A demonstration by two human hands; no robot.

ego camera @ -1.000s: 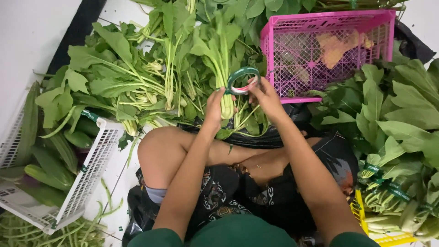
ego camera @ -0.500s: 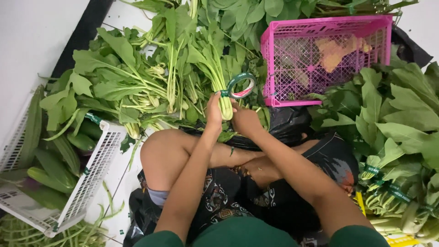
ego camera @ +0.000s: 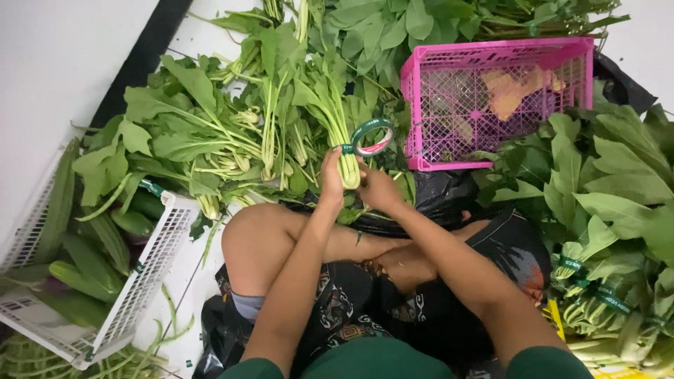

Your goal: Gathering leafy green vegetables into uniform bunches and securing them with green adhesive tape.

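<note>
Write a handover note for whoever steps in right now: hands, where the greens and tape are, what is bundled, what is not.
Left hand: gripping the stems of a bunch of greens, held upright over the lap.
Right hand: at the same stems, with the roll of green tape just above it; a strip runs from the roll to the stems.
Done: taped bundles lie at the right.
Left: loose greens piled ahead and to the left, not taped. The pink crate stands ahead on the right; the white crate, at the left, holds long green gourds.
</note>
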